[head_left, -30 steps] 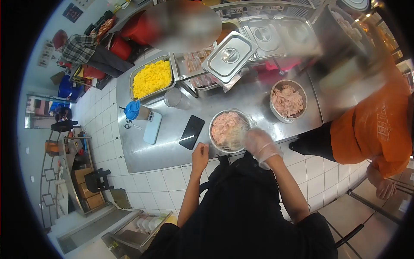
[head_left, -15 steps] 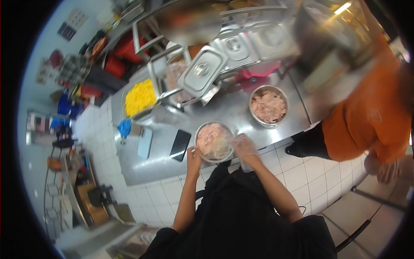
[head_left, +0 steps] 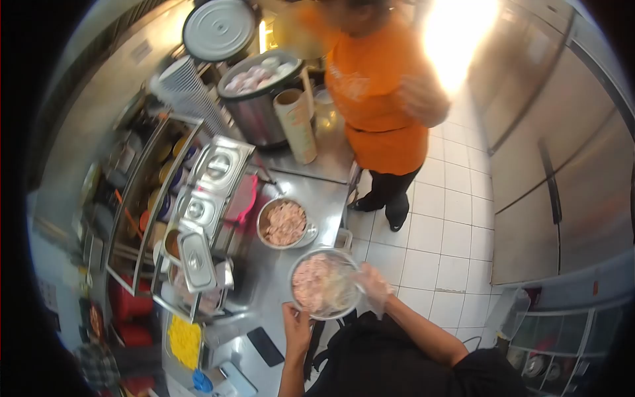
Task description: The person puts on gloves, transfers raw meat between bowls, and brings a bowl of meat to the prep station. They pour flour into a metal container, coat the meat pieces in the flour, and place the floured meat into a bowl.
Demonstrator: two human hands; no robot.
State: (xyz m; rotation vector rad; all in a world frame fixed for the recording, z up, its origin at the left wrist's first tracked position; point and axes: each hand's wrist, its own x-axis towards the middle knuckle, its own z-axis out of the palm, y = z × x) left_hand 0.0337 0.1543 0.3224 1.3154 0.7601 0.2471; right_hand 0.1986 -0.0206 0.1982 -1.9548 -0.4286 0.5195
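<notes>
Your left hand (head_left: 296, 327) has its fingers closed on the near rim of the round bowl (head_left: 292, 279). Your gloved right hand (head_left: 374, 283) is at the opposite side, its grip too blurred to tell. The bowl of pink meat (head_left: 309, 282) is at the counter (head_left: 324, 202) edge; a slipping glove could tip it, or it might knock the neighbouring meat bowl (head_left: 262, 217).

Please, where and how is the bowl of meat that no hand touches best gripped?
Hold the bowl by its rim, probably coming from the table edge: it stands upright, its round rim exposed, while a pink object is near its opposite side.
</notes>
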